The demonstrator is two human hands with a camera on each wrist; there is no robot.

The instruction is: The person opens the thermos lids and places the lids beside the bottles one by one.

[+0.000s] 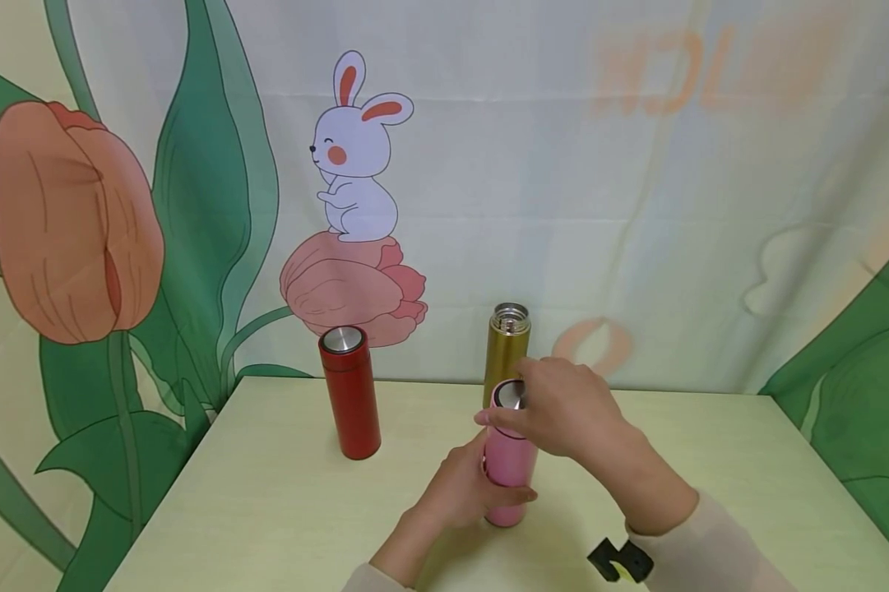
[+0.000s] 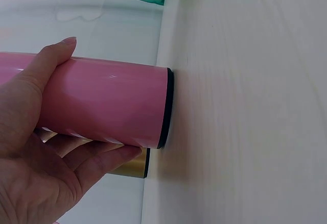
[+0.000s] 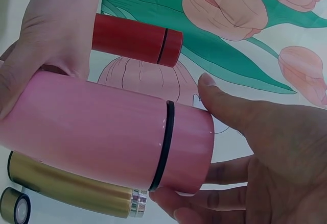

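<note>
A pink thermos [image 1: 508, 460] stands upright on the table, its silver-topped lid [image 3: 191, 147] set on it above a black ring. My left hand [image 1: 459, 487] grips the body low down, with the thumb on one side and fingers on the other. At the top, my right hand [image 1: 573, 409] holds the lid between thumb and fingers, as the right wrist view shows. Just behind is a gold thermos [image 1: 502, 349] without its lid, its bare metal neck showing. The gold lid [image 3: 15, 206] sits beside that thermos's base; in the head view it is hidden.
To the left a red thermos [image 1: 351, 403] stands with its lid on. The pale wooden table [image 1: 266, 510] ends at a printed cloth backdrop [image 1: 533, 164] with tulips and a rabbit. A small black clip-like piece [image 1: 620, 561] is by the right sleeve.
</note>
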